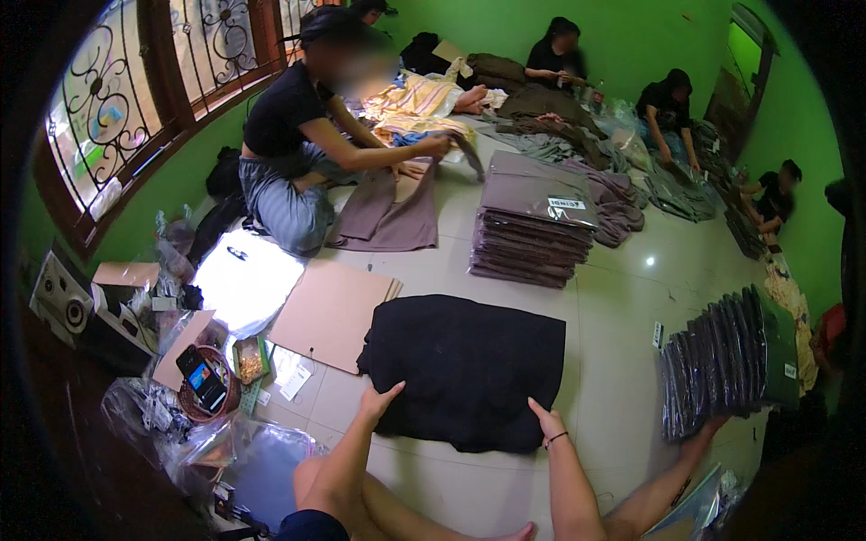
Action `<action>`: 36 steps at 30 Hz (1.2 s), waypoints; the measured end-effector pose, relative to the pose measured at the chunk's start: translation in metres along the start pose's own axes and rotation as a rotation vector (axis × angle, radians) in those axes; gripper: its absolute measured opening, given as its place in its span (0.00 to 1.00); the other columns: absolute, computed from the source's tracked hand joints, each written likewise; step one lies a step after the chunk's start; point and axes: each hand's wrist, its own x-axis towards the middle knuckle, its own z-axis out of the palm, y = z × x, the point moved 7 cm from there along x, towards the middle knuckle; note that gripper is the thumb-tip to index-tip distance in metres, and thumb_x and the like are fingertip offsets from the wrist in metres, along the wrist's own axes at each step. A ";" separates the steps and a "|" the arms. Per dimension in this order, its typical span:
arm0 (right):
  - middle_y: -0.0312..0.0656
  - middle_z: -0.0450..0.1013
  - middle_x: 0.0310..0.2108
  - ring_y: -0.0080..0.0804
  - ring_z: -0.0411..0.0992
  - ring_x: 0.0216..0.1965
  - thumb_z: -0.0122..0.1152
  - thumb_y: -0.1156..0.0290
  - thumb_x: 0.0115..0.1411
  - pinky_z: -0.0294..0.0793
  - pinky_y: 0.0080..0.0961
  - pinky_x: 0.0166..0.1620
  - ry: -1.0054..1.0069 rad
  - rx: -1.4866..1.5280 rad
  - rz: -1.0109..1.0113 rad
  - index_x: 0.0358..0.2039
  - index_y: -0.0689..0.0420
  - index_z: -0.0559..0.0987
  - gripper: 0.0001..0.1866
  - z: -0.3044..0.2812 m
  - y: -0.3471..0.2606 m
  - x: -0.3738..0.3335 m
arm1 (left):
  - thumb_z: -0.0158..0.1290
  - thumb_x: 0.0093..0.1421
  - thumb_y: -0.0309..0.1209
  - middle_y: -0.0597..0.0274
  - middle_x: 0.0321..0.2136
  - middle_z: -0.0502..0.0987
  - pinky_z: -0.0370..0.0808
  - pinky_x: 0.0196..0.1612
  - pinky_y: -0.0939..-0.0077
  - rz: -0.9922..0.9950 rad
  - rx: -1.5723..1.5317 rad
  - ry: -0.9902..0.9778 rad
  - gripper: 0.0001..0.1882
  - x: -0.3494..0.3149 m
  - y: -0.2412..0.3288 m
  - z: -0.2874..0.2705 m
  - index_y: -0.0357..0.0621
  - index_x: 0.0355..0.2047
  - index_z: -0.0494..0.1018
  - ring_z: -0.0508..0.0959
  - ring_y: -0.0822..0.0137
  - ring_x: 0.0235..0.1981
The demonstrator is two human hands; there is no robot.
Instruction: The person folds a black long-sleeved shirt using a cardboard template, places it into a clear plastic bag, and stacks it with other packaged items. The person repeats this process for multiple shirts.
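A black folded garment [467,365] is spread as a wide rectangle in front of me, just above or on the tiled floor; I cannot tell which. My left hand [382,403] grips its near left edge, thumb on top and the other fingers hidden under the cloth. At the near right corner, my right hand [544,419] holds it the same way, with a thin dark band on the wrist. Beside the garment's left side lies a stack of tan cardboard sheets [327,311], partly overlapped by the black cloth.
Beyond stands a tall pile of bagged brown garments [532,216]. Bagged dark garments [722,356] stand in a row at right. A basket with a phone [203,379] and clear plastic bags [271,464] lie left. A person [302,144] handles brown trousers [388,212]; several others sit farther back.
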 end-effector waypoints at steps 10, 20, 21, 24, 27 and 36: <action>0.46 0.72 0.41 0.36 0.72 0.40 0.61 0.56 0.51 0.73 0.30 0.44 0.005 0.326 0.084 0.45 0.64 0.71 0.27 -0.099 0.081 -0.153 | 0.58 0.48 0.40 0.53 0.43 0.72 0.69 0.48 0.69 -0.633 -0.290 -0.623 0.31 -0.173 -0.035 0.054 0.33 0.48 0.65 0.74 0.60 0.43; 0.44 0.71 0.43 0.35 0.70 0.43 0.61 0.64 0.53 0.72 0.32 0.44 -0.070 0.337 0.398 0.51 0.62 0.66 0.27 -0.137 0.110 -0.297 | 0.55 0.52 0.36 0.54 0.41 0.74 0.70 0.47 0.67 -0.813 -0.253 -0.718 0.23 -0.317 -0.037 0.002 0.34 0.44 0.68 0.74 0.62 0.41; 0.44 0.70 0.43 0.34 0.70 0.43 0.61 0.63 0.53 0.71 0.32 0.45 -0.073 0.367 0.560 0.51 0.62 0.66 0.28 -0.136 0.120 -0.306 | 0.55 0.51 0.36 0.54 0.41 0.74 0.71 0.46 0.67 -0.780 -0.185 -0.714 0.23 -0.323 -0.032 -0.006 0.34 0.44 0.68 0.74 0.63 0.41; 0.45 0.70 0.44 0.35 0.69 0.45 0.57 0.57 0.55 0.70 0.31 0.46 -0.273 0.183 0.346 0.52 0.61 0.66 0.28 -0.128 0.095 -0.293 | 0.57 0.50 0.36 0.56 0.41 0.74 0.71 0.43 0.68 -0.572 0.021 -0.846 0.24 -0.310 0.004 -0.010 0.33 0.44 0.68 0.74 0.65 0.41; 0.46 0.70 0.44 0.36 0.69 0.45 0.54 0.55 0.56 0.69 0.30 0.47 -0.308 -0.071 0.046 0.51 0.61 0.66 0.28 -0.119 0.034 -0.255 | 0.58 0.49 0.35 0.57 0.40 0.74 0.70 0.45 0.71 -0.349 0.478 -0.739 0.25 -0.257 0.050 -0.019 0.32 0.44 0.68 0.74 0.65 0.41; 0.54 0.56 0.56 0.45 0.60 0.54 0.48 0.48 0.58 0.59 0.39 0.56 -0.085 0.565 -0.413 0.55 0.62 0.59 0.34 -0.069 -0.087 -0.141 | 0.39 0.58 0.56 0.47 0.56 0.58 0.54 0.58 0.59 0.392 -0.182 -0.575 0.36 -0.138 0.140 0.122 0.39 0.56 0.56 0.59 0.55 0.58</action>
